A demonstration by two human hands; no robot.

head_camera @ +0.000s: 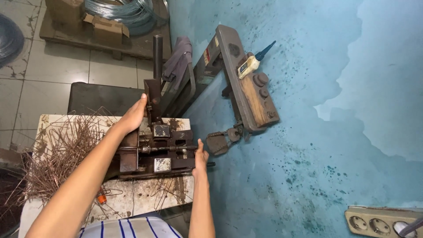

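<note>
A rusty dark metal bending machine (161, 150) stands on a worn white table (145, 194). My left hand (132, 115) rests against the upright lever bar (154, 94) of the machine, fingers around its side. My right hand (200, 158) is at the machine's right end, fingertips touching a thin horizontal rod (176, 148) that runs through it. A heap of bent copper-coloured wire pieces (61, 152) lies on the table's left part, beside my left forearm.
A blue stained wall (308, 132) carries a slanted wooden-and-metal shelf (249, 83) with an oil bottle (251, 64). A padlock (219, 142) hangs below it. Wire coils (128, 11) and cardboard boxes (105, 28) sit on a pallet on the tiled floor. A power strip (383, 222) is bottom right.
</note>
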